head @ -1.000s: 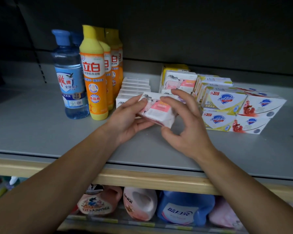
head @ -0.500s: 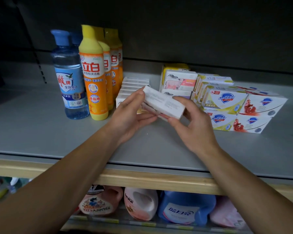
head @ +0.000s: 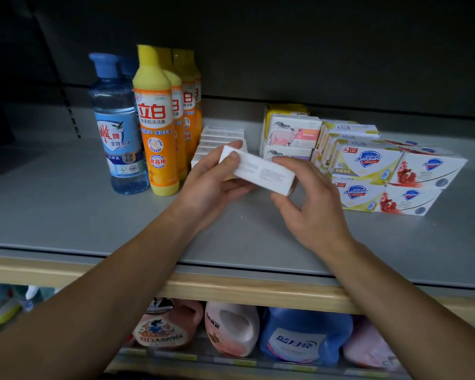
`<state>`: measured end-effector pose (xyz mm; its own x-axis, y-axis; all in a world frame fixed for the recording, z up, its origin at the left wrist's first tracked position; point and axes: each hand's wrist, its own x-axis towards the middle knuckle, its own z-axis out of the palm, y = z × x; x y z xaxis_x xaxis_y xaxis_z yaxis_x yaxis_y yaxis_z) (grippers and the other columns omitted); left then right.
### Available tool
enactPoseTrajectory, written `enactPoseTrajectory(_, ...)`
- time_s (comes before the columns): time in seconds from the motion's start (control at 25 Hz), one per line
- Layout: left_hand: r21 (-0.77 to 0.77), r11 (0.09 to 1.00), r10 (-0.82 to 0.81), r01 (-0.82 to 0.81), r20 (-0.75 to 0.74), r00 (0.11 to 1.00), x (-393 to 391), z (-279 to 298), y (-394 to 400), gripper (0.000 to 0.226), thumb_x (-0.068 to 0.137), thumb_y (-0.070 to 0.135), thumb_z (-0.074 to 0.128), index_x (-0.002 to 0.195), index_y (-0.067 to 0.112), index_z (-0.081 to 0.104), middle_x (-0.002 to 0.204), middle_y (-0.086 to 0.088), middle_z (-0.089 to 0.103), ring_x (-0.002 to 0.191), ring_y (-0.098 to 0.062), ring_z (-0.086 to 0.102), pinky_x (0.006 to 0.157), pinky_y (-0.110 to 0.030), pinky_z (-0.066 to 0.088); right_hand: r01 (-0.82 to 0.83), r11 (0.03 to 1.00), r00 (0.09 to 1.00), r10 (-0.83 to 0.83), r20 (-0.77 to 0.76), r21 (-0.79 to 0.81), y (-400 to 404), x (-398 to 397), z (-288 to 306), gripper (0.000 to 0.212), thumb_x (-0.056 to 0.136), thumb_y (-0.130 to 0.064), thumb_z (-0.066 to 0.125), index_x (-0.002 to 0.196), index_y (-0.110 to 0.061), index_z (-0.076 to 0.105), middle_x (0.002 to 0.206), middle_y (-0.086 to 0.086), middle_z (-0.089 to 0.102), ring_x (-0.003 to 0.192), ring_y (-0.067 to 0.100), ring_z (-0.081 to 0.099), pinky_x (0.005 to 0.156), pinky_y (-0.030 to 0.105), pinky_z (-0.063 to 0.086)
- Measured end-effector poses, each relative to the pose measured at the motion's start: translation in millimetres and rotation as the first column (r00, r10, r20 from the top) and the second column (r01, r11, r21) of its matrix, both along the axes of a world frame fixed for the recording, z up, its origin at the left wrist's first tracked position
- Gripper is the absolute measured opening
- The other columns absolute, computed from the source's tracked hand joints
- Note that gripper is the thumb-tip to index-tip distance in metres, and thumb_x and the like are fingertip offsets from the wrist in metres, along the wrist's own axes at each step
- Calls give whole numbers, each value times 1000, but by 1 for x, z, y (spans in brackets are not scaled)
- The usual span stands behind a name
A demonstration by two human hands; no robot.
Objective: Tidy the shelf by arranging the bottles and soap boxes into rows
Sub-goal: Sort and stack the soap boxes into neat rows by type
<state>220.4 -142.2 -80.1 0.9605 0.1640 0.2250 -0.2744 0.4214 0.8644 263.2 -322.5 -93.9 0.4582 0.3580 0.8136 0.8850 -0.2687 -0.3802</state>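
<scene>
Retail shop, household-goods aisle. Evidence: grey metal display shelf [head: 66, 215] with a wood-coloured front edge strip [head: 231, 290] and a dark back panel [head: 313, 50]. Stock sits in multiples: identical orange dish-detergent bottles with yellow caps [head: 155, 133] lined front to back, clear blue-capped bottles [head: 115, 127] beside them, stacked white-and-yellow boxed soap bars with blue shield logos [head: 365, 165], small red price stickers on some. Lower shelf holds pink and blue laundry-liquid jugs [head: 305, 335] behind a label rail [head: 231, 362].
</scene>
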Motion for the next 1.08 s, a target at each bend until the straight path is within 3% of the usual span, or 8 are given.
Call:
enactPoseTrajectory(0.16,533,823,217,-198,27,976,-2,-7,3,25,94,21,63,119,23,61,108,-6,73,92,-22,72,77,-38,61,-11,983,865,101,-492,183,-10,8,3,43,85,-4,66,117,-31,59,112,-7,67,104,8,65,93,33,53)
enactPoseTrajectory(0.32,899,379,332,-218,88,939,2,-12,9,28,91,31,65,117,21,65,116,4,71,104,-11,66,91,-34,55,43,999,805,-14,-593,34,-16,15,3,34,81,-6,69,108,-26,62,97,-6,68,87,10,65,79,31,53)
enactPoseTrajectory(0.44,954,221,319,-204,127,939,-3,-15,5,30,90,28,66,119,20,66,107,7,72,100,-10,66,83,-21,48,29,998,781,-56,-622,-53,-17,13,1,33,81,-10,69,108,-27,63,93,-9,67,80,7,64,69,22,48)
enactPoseTrajectory(0.56,968,189,281,-163,106,954,-8,-11,12,32,89,31,67,119,20,66,107,7,71,98,-7,64,81,-15,48,83,989,830,-135,-541,-119,-18,11,4,33,80,-14,71,108,-27,63,98,-12,64,86,5,62,74,18,49)
enactPoseTrajectory(0.64,986,59,258,-157,137,956,-17,-8,28,37,90,35,66,123,18,65,117,2,69,104,-10,64,80,-10,45,138,963,906,-217,-362,-230,-15,10,9,36,78,-20,74,113,-21,64,108,-9,63,101,11,59,89,26,46)
enactPoseTrajectory(0.72,981,-115,238,-155,178,955,-27,-10,47,44,91,40,63,127,14,62,124,-5,66,113,-20,62,89,-24,48,178,890,940,-280,-197,-420,-9,12,14,45,81,-32,72,123,-19,61,120,-2,62,113,19,55,95,33,41)
enactPoseTrajectory(0.84,979,-173,228,-105,144,963,-40,-21,60,52,92,45,58,131,11,60,135,-7,59,125,-21,53,105,-27,39,207,721,935,-346,-84,-661,2,16,25,52,87,-41,65,134,-23,51,131,1,58,120,24,52,88,32,37)
enactPoseTrajectory(1.08,971,-177,225,-159,197,954,-36,-29,64,46,91,46,57,122,12,67,124,-7,66,117,-25,57,98,-35,47,263,847,950,-310,-28,-462,22,32,57,50,83,-29,70,130,-22,54,129,3,57,120,25,47,94,30,34)
